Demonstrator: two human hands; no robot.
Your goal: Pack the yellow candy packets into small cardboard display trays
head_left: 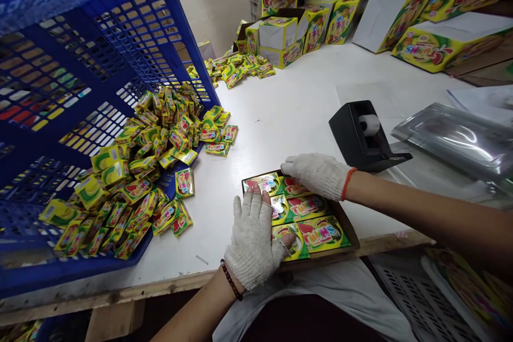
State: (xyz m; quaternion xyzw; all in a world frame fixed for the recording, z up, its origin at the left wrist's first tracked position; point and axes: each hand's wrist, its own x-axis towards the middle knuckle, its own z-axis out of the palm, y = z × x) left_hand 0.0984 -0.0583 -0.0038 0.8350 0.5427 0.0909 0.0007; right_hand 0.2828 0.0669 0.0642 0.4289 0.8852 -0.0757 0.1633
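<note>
An open brown cardboard box (348,224) lies at the table's front edge, filled with rows of small yellow-green candy packs (320,233) marked "TWINS". My left hand (253,238), in a white knit glove with bare fingertips, lies over the box's left side. Its fingers are stretched out across the packs, the thumb resting out to the right. My right hand (318,173), in a white glove with an orange cuff, rests over the far right edge with its fingers extended. Part of the far rim is hidden beneath it.
A tipped blue plastic crate (170,16) spills a heap of small packs (136,171) at left. More loose packs (240,68) lie farther back. A black tape dispenser (356,136) and clear plastic trays (460,136) stand at right. Yellow display boxes (425,51) are stacked behind.
</note>
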